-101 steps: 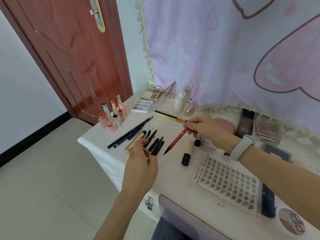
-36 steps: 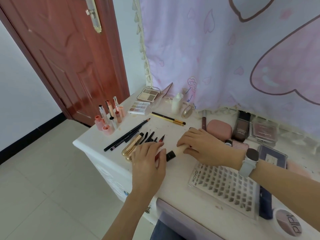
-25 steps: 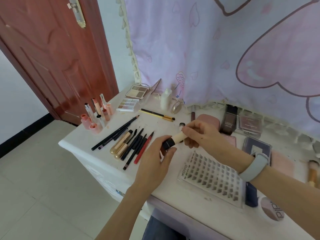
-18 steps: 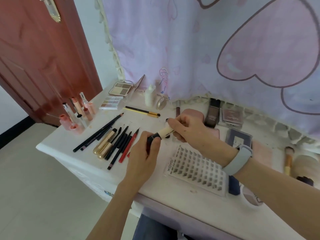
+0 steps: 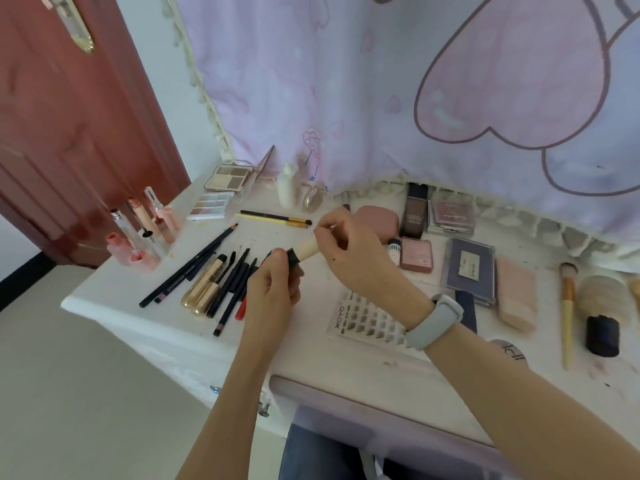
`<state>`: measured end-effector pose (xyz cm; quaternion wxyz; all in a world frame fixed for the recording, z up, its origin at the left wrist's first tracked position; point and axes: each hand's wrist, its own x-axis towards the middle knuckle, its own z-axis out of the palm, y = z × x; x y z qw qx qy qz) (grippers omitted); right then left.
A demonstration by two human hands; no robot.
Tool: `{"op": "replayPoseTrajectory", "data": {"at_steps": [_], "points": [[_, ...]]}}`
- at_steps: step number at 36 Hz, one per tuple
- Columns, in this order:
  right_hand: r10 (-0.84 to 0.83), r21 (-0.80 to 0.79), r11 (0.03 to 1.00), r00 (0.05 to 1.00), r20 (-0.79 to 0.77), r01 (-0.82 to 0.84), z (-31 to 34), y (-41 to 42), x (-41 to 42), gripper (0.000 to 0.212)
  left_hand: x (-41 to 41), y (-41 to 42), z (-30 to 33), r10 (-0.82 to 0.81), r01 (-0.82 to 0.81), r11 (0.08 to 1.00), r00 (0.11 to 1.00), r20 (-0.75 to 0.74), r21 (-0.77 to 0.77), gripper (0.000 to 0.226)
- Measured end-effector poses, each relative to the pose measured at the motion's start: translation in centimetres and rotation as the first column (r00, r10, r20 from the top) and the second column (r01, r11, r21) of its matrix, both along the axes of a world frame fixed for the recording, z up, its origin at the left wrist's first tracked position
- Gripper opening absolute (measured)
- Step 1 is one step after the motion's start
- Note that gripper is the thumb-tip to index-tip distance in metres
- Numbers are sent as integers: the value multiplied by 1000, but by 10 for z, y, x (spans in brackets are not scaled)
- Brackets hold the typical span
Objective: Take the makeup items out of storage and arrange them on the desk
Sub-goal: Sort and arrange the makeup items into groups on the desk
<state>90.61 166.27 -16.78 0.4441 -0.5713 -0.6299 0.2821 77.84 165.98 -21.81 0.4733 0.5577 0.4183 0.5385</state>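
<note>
We grip a cream makeup stick with a black cap point(image 5: 302, 252) in both hands above the middle of the white table point(image 5: 346, 362): left hand point(image 5: 273, 285) around the cap, right hand point(image 5: 349, 247) pinching the cream end.

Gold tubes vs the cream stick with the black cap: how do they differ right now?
The gold tubes lie flat on the desk; the cream stick is held above it by both hands. The tubes are shiny metallic gold; the stick is matte cream with a black cap. The tubes sit in the pencil row; the stick does not. Both are slim cylinders.
</note>
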Motion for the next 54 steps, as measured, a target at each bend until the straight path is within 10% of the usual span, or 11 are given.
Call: {"op": "replayPoseTrajectory", "data": {"at_steps": [7, 15, 21, 31, 42, 54], "points": [[-26, 4, 1000, 999, -40, 27, -7, 7, 5, 15, 2, -2, -7, 120, -85, 972, 981, -151, 220, 15], [96, 30, 995, 994, -57, -94, -13, 6, 4, 33, 3, -2, -4, 171, -160, 982, 979, -109, 98, 14], [93, 4, 996, 987, -127, -93, -17, 5, 7, 10, 4, -3, -9, 214, -162, 961, 950, -228, 225, 10], [193, 86, 964, 887, 418, -251, -21, 0, 11, 36, 3, -2, -4, 209, -207, 977, 977, -36, 56, 32], [76, 125, 980, 874, 480, -154, -22, 1, 22, 28, 3, -1, -9, 155, -129, 982, 969, -193, 138, 11], [-157, 152, 984, 846, 509, 92, -23, 4, 33, 25, -3, -3, -7, 256, -264, 964, 954, 157, 30, 10]]}}
